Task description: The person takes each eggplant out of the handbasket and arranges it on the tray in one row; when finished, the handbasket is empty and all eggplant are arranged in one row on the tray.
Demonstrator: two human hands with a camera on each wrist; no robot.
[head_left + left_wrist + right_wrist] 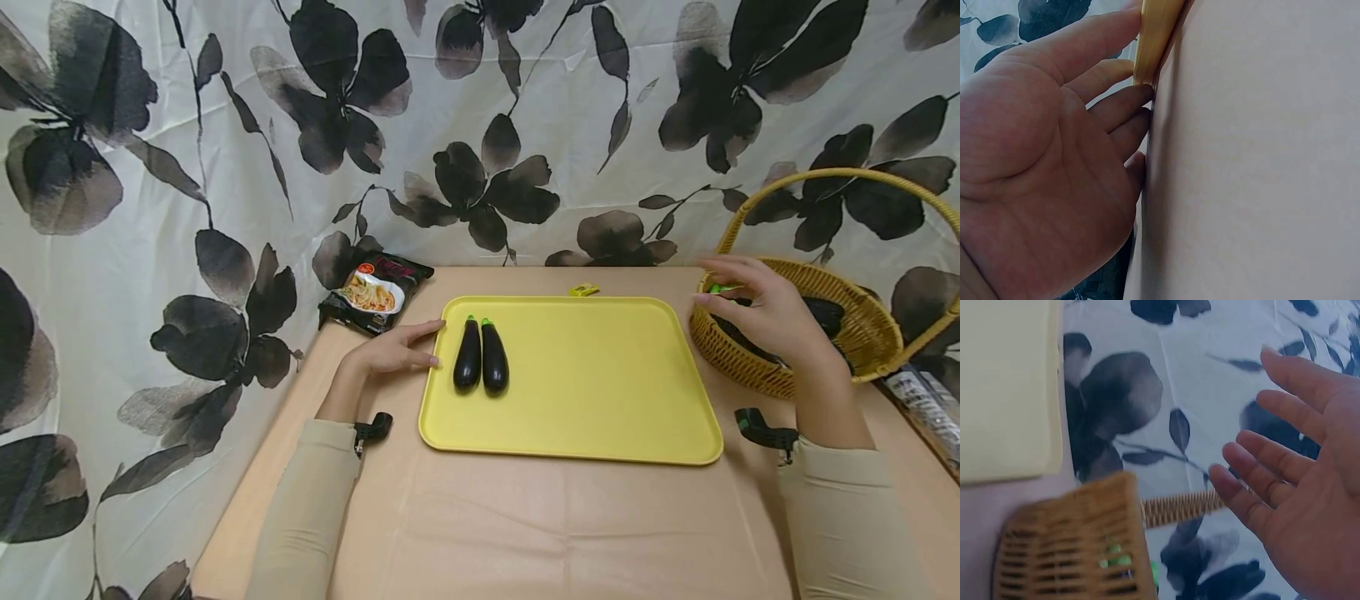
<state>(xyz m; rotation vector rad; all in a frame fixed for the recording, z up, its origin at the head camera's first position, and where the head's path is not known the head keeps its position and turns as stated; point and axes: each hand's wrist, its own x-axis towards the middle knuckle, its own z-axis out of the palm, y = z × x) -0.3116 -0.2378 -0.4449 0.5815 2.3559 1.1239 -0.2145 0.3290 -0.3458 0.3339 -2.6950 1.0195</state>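
Observation:
Two dark eggplants [495, 358] with green stem ends lie side by side on the left part of a yellow tray [600, 383]. My left hand [393, 346] touches the tray's left edge with its fingertips. In the left wrist view the fingers of that hand [1041, 137] extend toward the tray's yellow side [1159, 31]. Over the left part of a wicker basket [870, 308] hovers my right hand [772, 308], its fingers apart and nothing visible in them. Dark items with a bit of green sit in the basket, partly hidden by that hand.
A black noodle packet [375, 292] lies behind my left hand. Beyond the tray's far edge is a small yellow object [584, 290]. The basket's tall handle [847, 173] arches above it. A printed package [926, 408] lies at the far right. Floral cloth [480, 125] hangs behind the table.

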